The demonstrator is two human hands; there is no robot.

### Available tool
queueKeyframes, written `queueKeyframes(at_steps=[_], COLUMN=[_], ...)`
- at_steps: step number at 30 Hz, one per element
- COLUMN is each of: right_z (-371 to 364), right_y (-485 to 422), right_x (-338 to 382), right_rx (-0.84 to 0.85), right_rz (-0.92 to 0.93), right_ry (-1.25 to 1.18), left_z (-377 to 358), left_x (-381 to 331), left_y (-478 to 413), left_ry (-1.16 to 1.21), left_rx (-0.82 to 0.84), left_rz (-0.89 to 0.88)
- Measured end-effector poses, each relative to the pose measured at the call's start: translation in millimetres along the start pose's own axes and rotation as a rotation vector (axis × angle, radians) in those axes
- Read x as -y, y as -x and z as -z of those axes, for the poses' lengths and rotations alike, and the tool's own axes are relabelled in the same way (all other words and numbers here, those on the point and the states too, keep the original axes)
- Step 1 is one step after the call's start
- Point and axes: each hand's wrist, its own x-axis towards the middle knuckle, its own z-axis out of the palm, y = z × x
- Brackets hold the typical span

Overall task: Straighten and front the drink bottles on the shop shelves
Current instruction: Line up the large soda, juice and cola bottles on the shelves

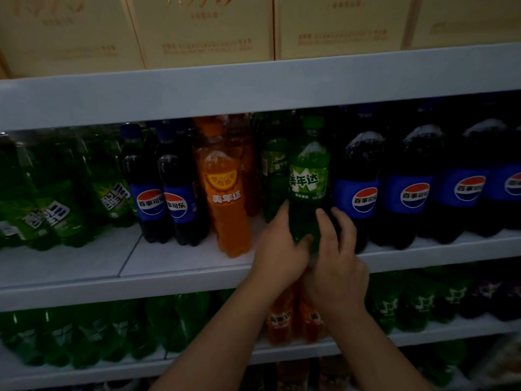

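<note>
Here both the left hand point(277, 246) and right hand point(337, 249) grip the upright green bottle point(308, 176) at the shelf's point(180, 263) front edge.

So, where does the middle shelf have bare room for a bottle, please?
Bare shelf front lies before the tilted green bottles and small cola bottles, left of the orange bottle. Right of the held green bottle, big cola bottles crowd the edge.

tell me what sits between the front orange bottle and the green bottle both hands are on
Head view: bare shelf up front between orange bottle and held green bottle; behind that gap stands another green bottle.
</note>
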Motion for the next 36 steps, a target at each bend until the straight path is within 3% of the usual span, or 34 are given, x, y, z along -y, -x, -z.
queueKeyframes(at_steps=[5,9,15,18,21,25,30,36], right_z=[13.3,17.6,22.3,25.1,27.7,30.8,34.7,33.4], right_y=[-5.8,-16.7,-24.4,-28.5,-32.0,-33.3,-33.8,-34.9], right_x=[-34.9,-42.8,-44.9,-46.1,-45.4,-44.0,-47.9,-48.6], right_rx=[-0.095,-0.134,-0.138,-0.154,-0.168,-0.16,-0.133,-0.077], right_rz=[0.176,0.189,0.22,0.226,0.234,0.256,0.28,0.304], right_ry=[-0.087,-0.094,-0.152,-0.209,-0.246,-0.261,-0.275,-0.289], left_z=[-9.6,-18.0,-5.8,1.7,-2.6,-9.6,-14.3,-23.5], left_x=[8.1,9.0,6.6,1.5,-6.9,-15.2,-1.7,6.2], left_y=[-8.7,-9.4,-9.9,-12.8,-28.3,-58.1,-72.1,-66.4], left_ry=[-0.067,-0.09,-0.078,0.106,0.396,0.621,0.438,0.32], left_rx=[-0.061,-0.164,-0.146,-0.304,-0.418,-0.338,-0.347,-0.501], left_rz=[0.076,0.068,0.044,0.025,0.159,0.358,0.333,0.276])
